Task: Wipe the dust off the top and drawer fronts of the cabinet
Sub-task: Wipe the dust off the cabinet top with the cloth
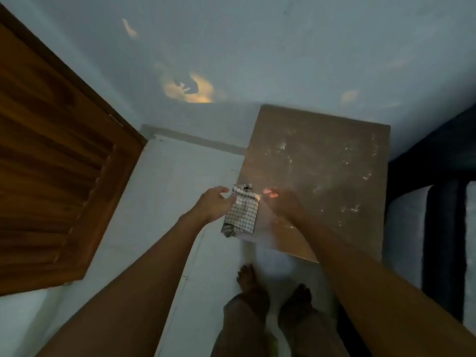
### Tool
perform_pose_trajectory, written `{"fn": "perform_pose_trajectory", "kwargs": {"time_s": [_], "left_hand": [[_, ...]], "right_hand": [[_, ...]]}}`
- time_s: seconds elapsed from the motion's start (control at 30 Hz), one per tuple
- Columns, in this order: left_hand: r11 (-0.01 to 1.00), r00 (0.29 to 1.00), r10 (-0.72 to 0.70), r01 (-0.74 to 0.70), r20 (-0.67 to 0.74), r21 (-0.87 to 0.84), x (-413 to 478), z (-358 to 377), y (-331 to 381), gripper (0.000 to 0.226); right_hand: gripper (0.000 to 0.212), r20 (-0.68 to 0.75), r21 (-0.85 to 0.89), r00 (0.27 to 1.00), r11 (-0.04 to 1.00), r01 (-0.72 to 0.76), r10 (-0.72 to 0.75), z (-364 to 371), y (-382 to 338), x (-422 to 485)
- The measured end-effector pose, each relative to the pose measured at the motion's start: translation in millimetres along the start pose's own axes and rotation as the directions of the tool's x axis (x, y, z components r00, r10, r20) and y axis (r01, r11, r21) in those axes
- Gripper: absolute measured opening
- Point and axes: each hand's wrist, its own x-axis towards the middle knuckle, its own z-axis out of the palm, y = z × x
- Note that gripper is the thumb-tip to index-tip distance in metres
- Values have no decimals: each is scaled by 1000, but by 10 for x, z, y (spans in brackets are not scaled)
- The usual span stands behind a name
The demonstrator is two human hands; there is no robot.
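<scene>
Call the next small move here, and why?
Probably lay the checked cloth, held between left hand and right hand at the cabinet top's near left corner, flat onto it: pale dust specks cover the surface.

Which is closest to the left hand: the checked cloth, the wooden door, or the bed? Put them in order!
From the left hand:
1. Checked cloth, right at its fingertips, by the cabinet's corner.
2. Wooden door, off to the left.
3. Bed, far right, past the cabinet top.
</scene>
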Motion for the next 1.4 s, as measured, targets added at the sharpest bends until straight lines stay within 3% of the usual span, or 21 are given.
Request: {"fn": "perform_pose_trajectory", "kwargs": {"time_s": [0.17, 0.23, 0.33, 0.43, 0.53, 0.7, 0.83, 0.9, 1.0, 1.07, 1.17, 1.4], "left_hand": [[988, 987, -133, 139, 87, -65, 471, 306, -361, 65], [985, 985, -149, 156, 89, -78, 624, 405, -468, 66], [980, 985, -155, 163, 76, -117, 788, 501, -549, 62], [978, 990, -133, 139, 51, -158, 877, 532, -548, 54], [964, 991, -121, 132, 60, -231, 923, 497, -523, 29], [914, 982, -63, 128, 179, -385, 902, 293, -417, 17], [803, 953, 60, 131, 297, -581, 810, 93, -216, 23], [700, 931, 132, 155, 339, -698, 740, 19, -63, 26], [607, 920, 191, 163, 342, -778, 648, -38, 140, 29], [639, 925, 200, 127, 323, -759, 605, -49, 245, 28], [782, 955, 165, 26, 246, -623, 572, -68, 398, 23], [864, 978, 115, -13, 172, -504, 771, -36, 704, 31]], "right_hand": [[35, 71, -103, 995, 992, -67, 74, 635, 248, 420], [54, 23, -167, 996, 983, -78, 83, 818, 313, 499], [54, -44, -226, 999, 974, -21, 11, 962, 307, 581], [31, -45, -118, 999, 992, -33, 28, 955, 247, 638], [4, 49, 7, 997, 998, -57, 57, 817, 162, 604], [10, 101, 313, 995, 948, -50, 19, 540, -7, 456], [47, 36, 608, 996, 790, -83, 77, 335, -110, 316], [70, 91, 681, 990, 718, -142, 109, 222, -145, 285], [54, 250, 670, 968, 718, -191, 25, 73, -208, 211], [39, 245, 655, 969, 730, -193, 37, -11, -252, 169], [20, 75, 617, 993, 778, -120, 93, -148, -327, 129], [17, -137, 485, 988, 875, 9, 66, -498, -265, 168]]}}
